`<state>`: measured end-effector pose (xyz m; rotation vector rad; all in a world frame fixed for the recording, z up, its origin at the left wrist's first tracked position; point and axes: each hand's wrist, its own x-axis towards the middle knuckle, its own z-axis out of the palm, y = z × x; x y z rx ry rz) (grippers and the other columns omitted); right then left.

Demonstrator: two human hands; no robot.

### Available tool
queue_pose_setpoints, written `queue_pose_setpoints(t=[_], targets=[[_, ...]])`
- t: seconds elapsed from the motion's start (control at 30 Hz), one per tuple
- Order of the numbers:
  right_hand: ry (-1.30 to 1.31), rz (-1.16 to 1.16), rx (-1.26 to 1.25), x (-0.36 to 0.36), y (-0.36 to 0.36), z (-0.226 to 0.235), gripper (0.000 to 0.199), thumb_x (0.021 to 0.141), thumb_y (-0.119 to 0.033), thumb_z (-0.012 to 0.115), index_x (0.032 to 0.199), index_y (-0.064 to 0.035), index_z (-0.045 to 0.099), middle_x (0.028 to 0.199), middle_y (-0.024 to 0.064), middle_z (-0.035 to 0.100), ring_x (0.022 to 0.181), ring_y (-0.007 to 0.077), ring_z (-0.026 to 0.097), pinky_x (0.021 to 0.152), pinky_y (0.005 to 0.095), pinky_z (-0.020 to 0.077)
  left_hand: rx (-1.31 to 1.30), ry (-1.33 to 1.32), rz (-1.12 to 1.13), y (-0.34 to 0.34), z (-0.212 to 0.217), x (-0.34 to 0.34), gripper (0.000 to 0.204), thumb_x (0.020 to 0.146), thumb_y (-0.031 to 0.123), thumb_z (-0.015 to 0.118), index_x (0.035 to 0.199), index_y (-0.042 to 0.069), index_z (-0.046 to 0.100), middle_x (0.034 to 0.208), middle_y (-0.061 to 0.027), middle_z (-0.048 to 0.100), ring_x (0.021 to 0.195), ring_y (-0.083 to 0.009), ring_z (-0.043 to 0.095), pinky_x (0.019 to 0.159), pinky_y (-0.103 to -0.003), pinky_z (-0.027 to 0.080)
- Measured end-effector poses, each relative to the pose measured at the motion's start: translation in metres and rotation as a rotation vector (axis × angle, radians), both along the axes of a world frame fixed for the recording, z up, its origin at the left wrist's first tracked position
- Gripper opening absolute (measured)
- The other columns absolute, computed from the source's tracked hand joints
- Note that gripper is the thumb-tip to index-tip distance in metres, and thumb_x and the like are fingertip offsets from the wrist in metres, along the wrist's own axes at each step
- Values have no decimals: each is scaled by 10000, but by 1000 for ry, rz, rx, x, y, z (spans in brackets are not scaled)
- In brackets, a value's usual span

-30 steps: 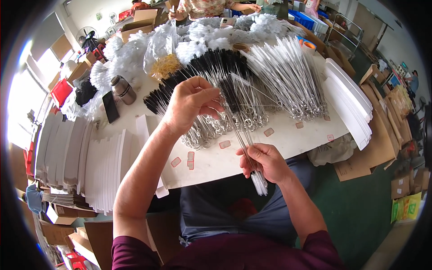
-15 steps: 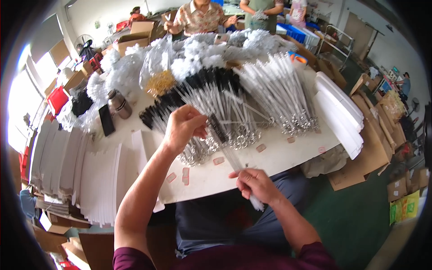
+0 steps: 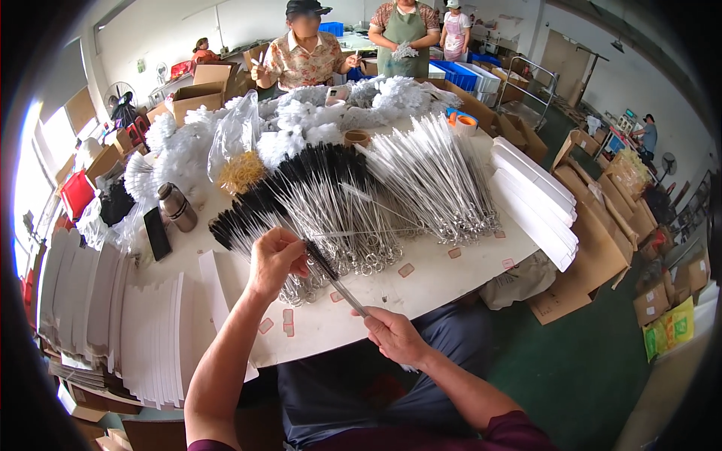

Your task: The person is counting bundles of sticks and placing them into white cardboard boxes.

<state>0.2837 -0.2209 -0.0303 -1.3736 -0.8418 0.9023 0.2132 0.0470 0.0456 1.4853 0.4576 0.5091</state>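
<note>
A slim bundle of wire-stemmed brushes [image 3: 349, 295] slants between my hands over the table's front edge. My left hand [image 3: 275, 259] is closed, thumb and fingers pinched at its black-bristled end. Around the stems at the lower end my right hand [image 3: 395, 335] is wrapped, with a bit of white showing beneath it. Just beyond lie a heap of black-bristled brushes [image 3: 331, 169] and a heap of white-bristled brushes [image 3: 440, 169], their looped wire ends toward me. Exactly how many brushes I hold is hidden by my fingers.
White card strips [image 3: 154, 331] stand stacked at left, with more white trays [image 3: 534, 203] at right. A phone [image 3: 157, 233], steel flask [image 3: 177, 206], yellow rubber bands [image 3: 241, 173] and tape roll [image 3: 466, 123] lie around. Two people stand across the table behind fluffy white bundles [image 3: 301, 113].
The view has tilted up, so the table sits lower and the people across show more. Both hands still hold the bundle, which now slants more.
</note>
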Motion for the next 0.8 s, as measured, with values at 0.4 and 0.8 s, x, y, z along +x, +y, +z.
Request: queue_pose_setpoints(t=[0.4,0.8], targets=[[-577,-171,-131,-3,-5,-10,213,1031,-157,515,1114,-52,682,733,181,622,676,329,661,627,410,499,462,183,30,-14,18,-63,188,932,133,699,856,-33,653,686,-63,658,624,-111,635,587,-289,508],[-222,-105,-161,-12,-4,-12,285,1080,-217,521,1124,-11,712,647,-35,462,585,63,410,542,259,374,904,1201,494,5,-24,-172,812,728,705,774,925,-80,714,935,-294,718,929,-444,711,833,-495,565]])
